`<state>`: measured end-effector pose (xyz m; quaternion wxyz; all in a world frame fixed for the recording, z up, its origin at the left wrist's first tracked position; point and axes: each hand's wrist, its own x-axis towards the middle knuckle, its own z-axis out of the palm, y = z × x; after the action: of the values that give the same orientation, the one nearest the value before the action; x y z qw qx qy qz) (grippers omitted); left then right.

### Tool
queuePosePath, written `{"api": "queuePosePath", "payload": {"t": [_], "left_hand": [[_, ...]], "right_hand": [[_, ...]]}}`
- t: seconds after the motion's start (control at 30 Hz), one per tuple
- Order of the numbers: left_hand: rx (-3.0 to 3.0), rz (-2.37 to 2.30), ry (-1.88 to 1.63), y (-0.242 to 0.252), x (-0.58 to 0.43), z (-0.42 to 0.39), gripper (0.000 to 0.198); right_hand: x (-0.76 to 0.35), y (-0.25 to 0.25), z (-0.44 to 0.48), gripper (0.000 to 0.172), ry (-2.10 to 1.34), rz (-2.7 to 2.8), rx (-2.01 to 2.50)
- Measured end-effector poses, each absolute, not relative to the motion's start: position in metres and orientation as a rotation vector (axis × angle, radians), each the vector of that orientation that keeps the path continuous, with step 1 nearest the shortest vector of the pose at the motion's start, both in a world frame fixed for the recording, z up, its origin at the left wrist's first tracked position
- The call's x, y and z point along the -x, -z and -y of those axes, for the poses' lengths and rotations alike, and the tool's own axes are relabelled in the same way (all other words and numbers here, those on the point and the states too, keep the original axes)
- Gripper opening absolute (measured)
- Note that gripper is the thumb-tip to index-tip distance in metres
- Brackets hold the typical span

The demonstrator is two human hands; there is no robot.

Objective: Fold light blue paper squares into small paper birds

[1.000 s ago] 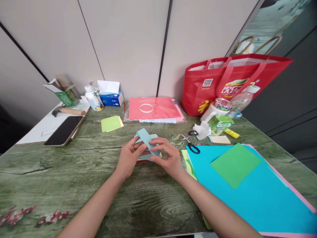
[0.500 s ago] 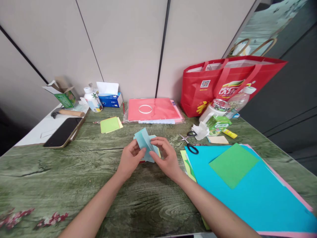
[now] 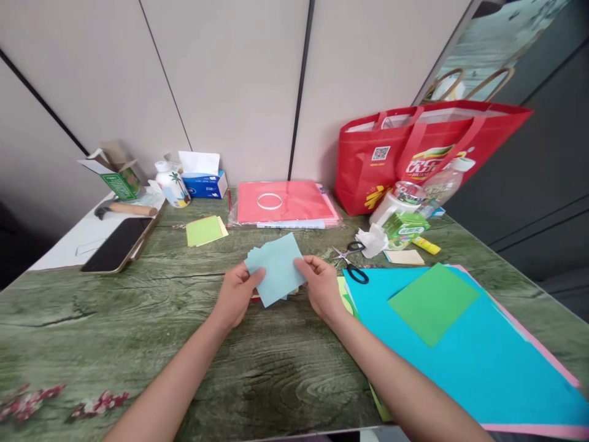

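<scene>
Light blue square paper [image 3: 278, 270] is stretched between my two hands, tilted, above the middle of the table. My left hand [image 3: 235, 293] pinches its left side, thumb on top. My right hand [image 3: 321, 283] pinches its right edge between thumb and fingers. More pale blue paper edges show behind it at the upper left. Beneath the sheet, a bit of red and yellowish material peeks out, mostly hidden. Close to my right hand lie the black-handled scissors [image 3: 355, 270], blades spread, partly over a big blue sheet [image 3: 442, 380].
A green square [image 3: 434, 304] rests on the blue sheet at the right. Green and yellow papers [image 3: 205, 231] lie at the left. Behind stand a pink paper pack [image 3: 288, 209], a tissue box [image 3: 205, 184] and a red bag [image 3: 368, 166]. A phone [image 3: 118, 244] and hammer [image 3: 131, 209] lie far left.
The blue paper, folded over or curled between my fingers before, is now spread flat and facing me. My right hand has shifted slightly right and closed on its edge.
</scene>
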<state>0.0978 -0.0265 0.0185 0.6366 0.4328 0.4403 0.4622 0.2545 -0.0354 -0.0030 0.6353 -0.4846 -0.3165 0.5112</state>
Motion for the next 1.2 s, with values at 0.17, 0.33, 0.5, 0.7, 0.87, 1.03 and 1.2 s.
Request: {"api": "queuePosePath", "payload": {"t": [0.17,0.33,0.5,0.7,0.87,1.03,1.2], "left_hand": [[-1.097,-1.000,-0.996,-0.020,-0.096,0.027,0.035],[-1.698,-1.060,-1.062,-0.017,-0.093,0.030,0.040],[-1.977,-1.080,-1.176,-0.011,-0.091,0.030,0.052],[-1.956,-1.053,-1.046,-0.013,-0.092,0.031,0.051],[-1.725,-0.921,-0.853,-0.025,-0.094,0.037,0.050],[-1.359,-1.005,-0.914,-0.029,-0.094,0.032,0.056],[-1.109,-1.132,-0.966,-0.026,-0.093,0.024,0.051]], "right_hand": [[-0.258,0.009,0.030,0.032,-1.336,0.584,1.067],[-0.261,0.007,0.027,0.038,-1.358,0.563,1.019],[-0.257,0.002,0.031,0.048,-1.461,0.667,0.916],[-0.258,0.005,0.032,0.043,-1.370,0.708,0.979],[-0.263,0.003,0.030,0.041,-1.332,0.701,0.978],[-0.264,0.000,0.032,0.040,-1.257,0.787,1.067],[-0.259,-0.003,0.039,0.028,-1.291,1.066,1.101]]}}
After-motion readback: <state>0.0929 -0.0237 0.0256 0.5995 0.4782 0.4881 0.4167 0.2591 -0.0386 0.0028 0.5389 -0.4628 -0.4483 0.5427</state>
